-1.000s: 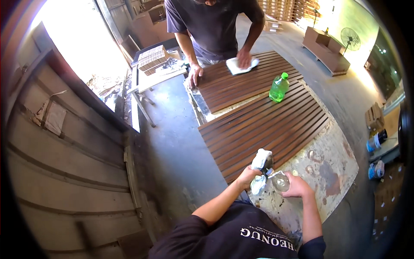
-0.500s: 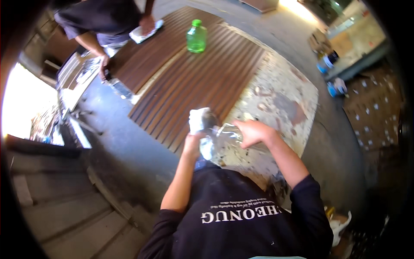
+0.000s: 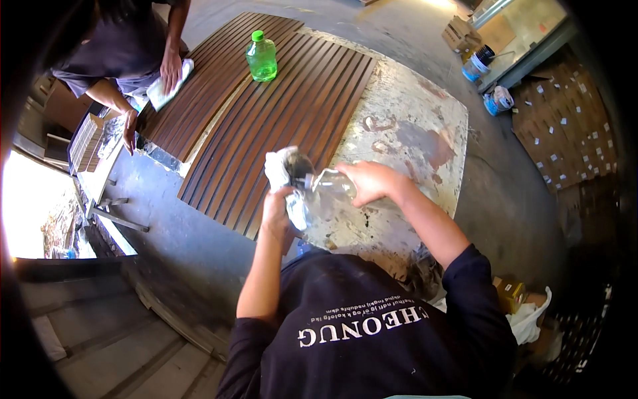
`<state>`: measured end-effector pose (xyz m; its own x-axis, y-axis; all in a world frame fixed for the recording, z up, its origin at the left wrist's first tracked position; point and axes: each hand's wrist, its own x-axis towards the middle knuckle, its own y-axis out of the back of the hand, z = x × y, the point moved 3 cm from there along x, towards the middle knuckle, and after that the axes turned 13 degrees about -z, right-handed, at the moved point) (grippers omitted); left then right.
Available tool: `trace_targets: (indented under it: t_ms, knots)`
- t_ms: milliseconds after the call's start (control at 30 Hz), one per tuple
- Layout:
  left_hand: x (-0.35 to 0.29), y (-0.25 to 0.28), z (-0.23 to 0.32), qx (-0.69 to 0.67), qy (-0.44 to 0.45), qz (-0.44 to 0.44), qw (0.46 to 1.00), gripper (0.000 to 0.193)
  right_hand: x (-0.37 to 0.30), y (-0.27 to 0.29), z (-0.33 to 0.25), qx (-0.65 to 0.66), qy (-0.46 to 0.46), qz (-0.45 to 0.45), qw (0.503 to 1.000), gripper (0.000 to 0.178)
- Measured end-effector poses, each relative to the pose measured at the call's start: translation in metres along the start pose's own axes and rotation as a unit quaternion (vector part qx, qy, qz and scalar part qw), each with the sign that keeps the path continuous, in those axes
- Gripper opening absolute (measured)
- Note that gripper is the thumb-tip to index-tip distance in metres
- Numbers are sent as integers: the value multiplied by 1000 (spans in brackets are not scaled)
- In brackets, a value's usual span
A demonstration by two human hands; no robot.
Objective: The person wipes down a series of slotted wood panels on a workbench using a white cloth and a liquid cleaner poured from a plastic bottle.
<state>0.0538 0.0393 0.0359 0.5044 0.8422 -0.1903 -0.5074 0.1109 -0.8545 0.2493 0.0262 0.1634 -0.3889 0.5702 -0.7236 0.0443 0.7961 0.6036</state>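
Observation:
My left hand [image 3: 274, 207] grips a bunched white rag [image 3: 297, 210], its upper part stained dark. Against the rag's dark patch points the neck of a clear plastic bottle [image 3: 334, 185], tipped on its side in my right hand [image 3: 369, 181]. Whether any liquid comes out cannot be made out. Beneath and just beyond both hands lies a brown slatted wood panel [image 3: 286, 110] with dark grooves. A green bottle [image 3: 262, 61] with a green cap stands upright near the far end of the panels.
A second brown slatted panel [image 3: 189, 96] lies alongside, where a co-worker's hand [image 3: 171, 70] presses a white cloth [image 3: 159, 92]. The stained pale tabletop [image 3: 399, 143] shows at right. Paint tubs [image 3: 498, 101] and a cardboard box [image 3: 460, 33] stand on the floor beyond.
The view has shifted, so the table sits further left. My hands keep the bottle and rag together. The co-worker's hand with the cloth has come nearer along the panel.

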Motion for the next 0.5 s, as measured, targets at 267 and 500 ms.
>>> trace_targets:
  t_ms: [267, 500]
  knots:
    - [54, -64, 78, 158, -3, -48, 986, 38, 3, 16, 40, 53, 34, 219, 974, 78]
    - [-2, 9, 40, 684, -25, 42, 727, 34, -19, 5, 107, 219, 121, 485, 838, 81]
